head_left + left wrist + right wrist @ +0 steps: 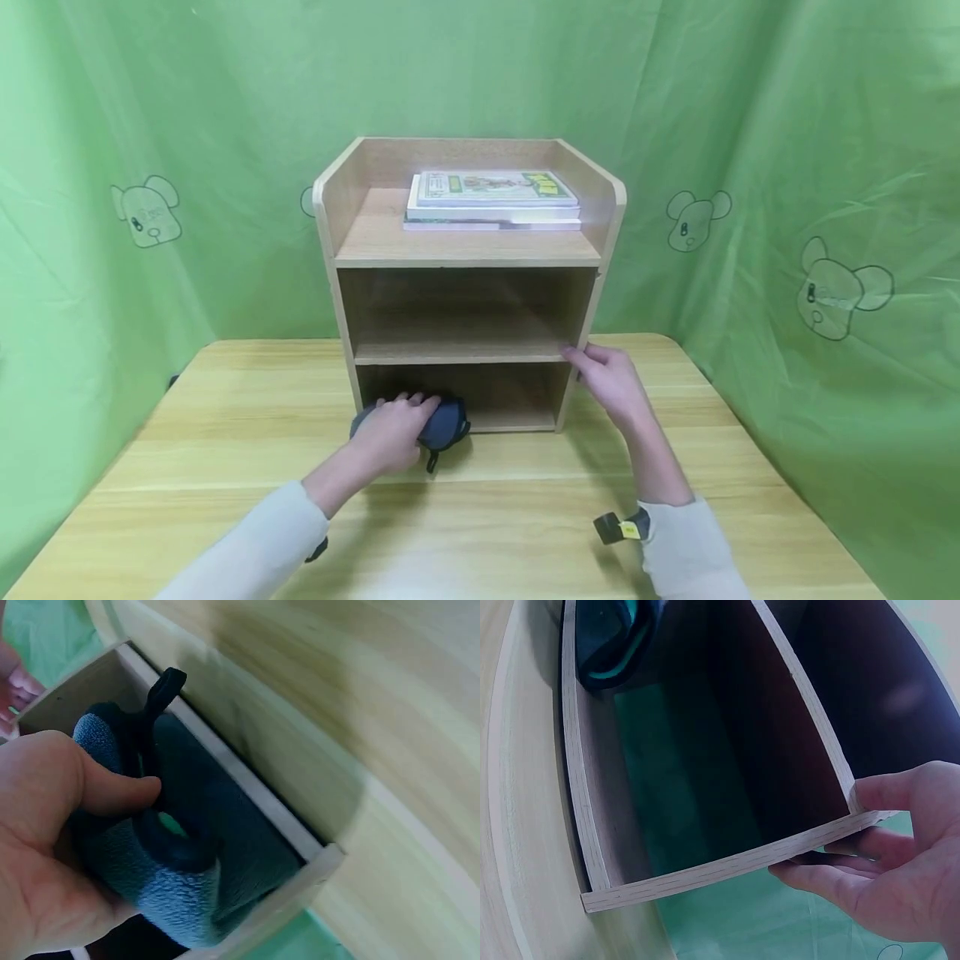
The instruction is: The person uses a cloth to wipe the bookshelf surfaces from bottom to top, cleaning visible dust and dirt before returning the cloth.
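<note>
In my left hand (393, 429) is a folded dark blue towel (444, 425) with black edging and a small loop. My thumb presses its near side, as the left wrist view shows, while most of the fingers are hidden behind it. The towel (180, 900) is partly inside the bottom compartment, at its left end. A light wooden shelf unit (468, 250) stands upright on the table. Its right side panel is gripped by my right hand (606, 379), thumb at the middle board's front edge (817, 724) and fingers around the outer face.
Several books (491, 200) lie stacked on the unit's top shelf, toward the right. The wooden table (247, 417) extends around the unit. Green curtains (480, 67) with mouse-like drawings hang behind and on both sides.
</note>
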The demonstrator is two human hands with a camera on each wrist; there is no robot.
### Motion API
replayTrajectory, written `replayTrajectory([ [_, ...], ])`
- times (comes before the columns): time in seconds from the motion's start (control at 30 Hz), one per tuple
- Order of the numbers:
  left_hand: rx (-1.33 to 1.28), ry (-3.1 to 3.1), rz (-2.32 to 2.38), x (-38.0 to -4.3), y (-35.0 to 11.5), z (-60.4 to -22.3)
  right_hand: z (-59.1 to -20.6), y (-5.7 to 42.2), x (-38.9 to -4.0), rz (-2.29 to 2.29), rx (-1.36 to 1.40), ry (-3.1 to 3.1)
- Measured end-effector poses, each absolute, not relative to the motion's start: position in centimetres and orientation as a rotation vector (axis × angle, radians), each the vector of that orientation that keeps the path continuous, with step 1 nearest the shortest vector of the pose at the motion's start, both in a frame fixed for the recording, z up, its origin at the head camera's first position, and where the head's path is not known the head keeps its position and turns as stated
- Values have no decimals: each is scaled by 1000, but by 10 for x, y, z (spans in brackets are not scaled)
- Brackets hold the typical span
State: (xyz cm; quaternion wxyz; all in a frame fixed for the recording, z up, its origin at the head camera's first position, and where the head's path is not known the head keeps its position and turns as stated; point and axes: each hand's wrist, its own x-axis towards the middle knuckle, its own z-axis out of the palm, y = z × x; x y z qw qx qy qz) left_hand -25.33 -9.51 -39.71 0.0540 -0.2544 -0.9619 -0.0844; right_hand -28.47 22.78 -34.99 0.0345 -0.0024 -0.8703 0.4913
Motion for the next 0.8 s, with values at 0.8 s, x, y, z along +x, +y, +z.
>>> replayTrajectory([
  [0.8, -451, -3159, -472, -257, -82, -422, -351, 228, -287, 1523, -2, -2675],
])
